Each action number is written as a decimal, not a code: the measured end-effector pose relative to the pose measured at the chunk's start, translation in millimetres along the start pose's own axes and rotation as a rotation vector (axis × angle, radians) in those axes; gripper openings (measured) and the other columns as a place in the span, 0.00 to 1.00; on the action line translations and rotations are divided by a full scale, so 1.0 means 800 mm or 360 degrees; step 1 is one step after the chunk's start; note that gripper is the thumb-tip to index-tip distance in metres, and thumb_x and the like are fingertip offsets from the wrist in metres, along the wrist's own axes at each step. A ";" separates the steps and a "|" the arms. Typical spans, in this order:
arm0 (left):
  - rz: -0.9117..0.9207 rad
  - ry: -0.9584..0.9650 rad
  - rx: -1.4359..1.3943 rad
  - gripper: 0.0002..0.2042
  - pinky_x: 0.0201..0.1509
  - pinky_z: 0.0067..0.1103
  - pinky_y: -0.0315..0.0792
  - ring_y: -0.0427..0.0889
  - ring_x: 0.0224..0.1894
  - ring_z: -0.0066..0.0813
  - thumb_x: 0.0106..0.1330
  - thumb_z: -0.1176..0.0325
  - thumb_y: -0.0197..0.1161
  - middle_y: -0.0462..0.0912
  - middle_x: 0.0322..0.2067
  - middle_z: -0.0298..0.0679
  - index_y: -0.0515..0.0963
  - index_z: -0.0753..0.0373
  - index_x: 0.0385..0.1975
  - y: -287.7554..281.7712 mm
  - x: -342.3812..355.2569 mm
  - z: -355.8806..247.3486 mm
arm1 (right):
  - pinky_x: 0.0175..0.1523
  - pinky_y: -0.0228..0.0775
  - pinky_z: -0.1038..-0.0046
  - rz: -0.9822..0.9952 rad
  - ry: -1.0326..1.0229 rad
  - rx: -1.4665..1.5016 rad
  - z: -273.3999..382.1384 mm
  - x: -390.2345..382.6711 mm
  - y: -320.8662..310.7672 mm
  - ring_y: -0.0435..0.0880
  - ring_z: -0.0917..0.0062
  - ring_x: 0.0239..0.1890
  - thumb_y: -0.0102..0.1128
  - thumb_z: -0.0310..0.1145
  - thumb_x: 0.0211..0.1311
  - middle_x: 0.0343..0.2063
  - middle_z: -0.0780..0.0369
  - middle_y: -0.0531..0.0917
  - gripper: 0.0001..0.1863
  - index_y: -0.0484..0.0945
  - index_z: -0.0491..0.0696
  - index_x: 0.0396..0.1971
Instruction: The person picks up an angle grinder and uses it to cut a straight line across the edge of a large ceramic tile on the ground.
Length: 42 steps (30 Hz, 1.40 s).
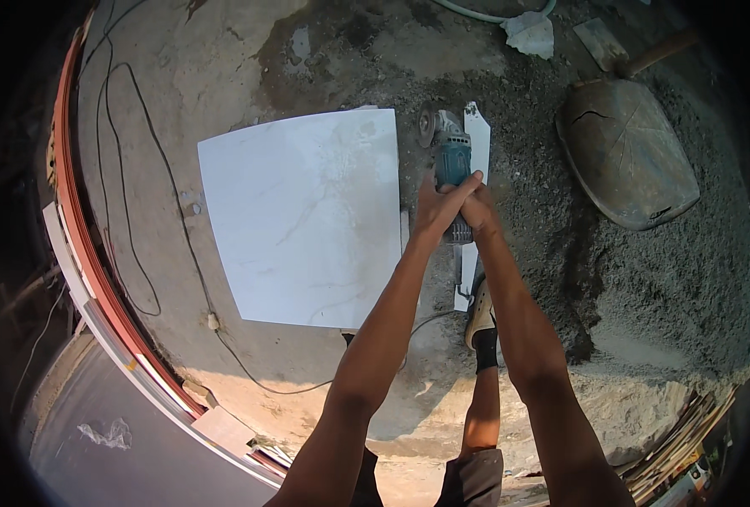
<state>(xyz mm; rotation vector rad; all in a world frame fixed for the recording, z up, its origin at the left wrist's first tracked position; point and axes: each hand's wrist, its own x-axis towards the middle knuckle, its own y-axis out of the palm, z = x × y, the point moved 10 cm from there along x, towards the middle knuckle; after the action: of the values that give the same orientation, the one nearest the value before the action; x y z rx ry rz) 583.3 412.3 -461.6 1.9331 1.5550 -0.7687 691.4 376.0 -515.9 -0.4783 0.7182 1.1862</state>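
Both my hands are closed around a teal angle grinder (pixel 452 159), its disc pointing up and to the left. My left hand (pixel 439 203) wraps the body from the left, its thumb lying across the right. My right hand (pixel 478 208) grips the same body from the right side. The grinder is over the ground just right of a large white marble-patterned tile (pixel 307 220). A narrow white tile strip (pixel 478 139) lies under and beside the grinder. Whether the disc spins, I cannot tell.
A shovel (pixel 628 152) lies on wet grey mortar at the right. A power cord (pixel 248 367) with a connector (pixel 213 321) runs across the concrete at the left. My shoe (pixel 481 317) stands near the strip's lower end. Stacked thin strips (pixel 679 435) lie at lower right.
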 end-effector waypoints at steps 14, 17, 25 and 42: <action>-0.0291 -0.0199 -0.0512 0.16 0.35 0.26 0.75 0.79 0.32 0.28 0.52 0.69 0.69 0.80 0.32 0.40 0.79 0.68 0.39 -0.052 0.104 0.040 | 0.39 0.77 0.70 0.0112 0.0163 -0.0036 0.001 0.075 0.060 0.85 0.72 0.38 0.60 0.41 0.56 0.40 0.54 0.84 0.28 0.76 0.32 0.49; -0.0277 -0.0228 -0.0510 0.15 0.35 0.26 0.75 0.79 0.31 0.29 0.52 0.69 0.69 0.80 0.32 0.40 0.80 0.67 0.39 -0.051 0.099 0.039 | 0.39 0.74 0.69 0.0042 0.0135 -0.0078 0.000 0.074 0.055 0.84 0.71 0.35 0.57 0.41 0.59 0.37 0.54 0.84 0.25 0.79 0.32 0.45; -0.0226 -0.0230 -0.0548 0.14 0.35 0.27 0.76 0.80 0.32 0.29 0.52 0.69 0.70 0.80 0.32 0.40 0.80 0.66 0.38 -0.051 0.097 0.026 | 0.37 0.76 0.70 0.0115 0.0077 -0.0144 0.002 0.089 0.059 0.84 0.72 0.36 0.59 0.41 0.57 0.38 0.54 0.84 0.26 0.76 0.31 0.46; -0.0189 -0.0262 -0.0643 0.14 0.39 0.26 0.78 0.82 0.34 0.30 0.54 0.71 0.68 0.82 0.34 0.40 0.80 0.68 0.40 -0.047 0.086 0.031 | 0.37 0.76 0.70 0.0108 0.0141 -0.0168 -0.001 0.073 0.058 0.85 0.71 0.35 0.57 0.39 0.58 0.39 0.52 0.83 0.27 0.75 0.29 0.48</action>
<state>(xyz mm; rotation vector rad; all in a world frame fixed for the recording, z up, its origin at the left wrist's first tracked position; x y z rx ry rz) 556.0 448.1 -530.6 1.4624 1.5908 -0.5891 659.1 428.4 -557.2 -0.6016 0.7553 1.2775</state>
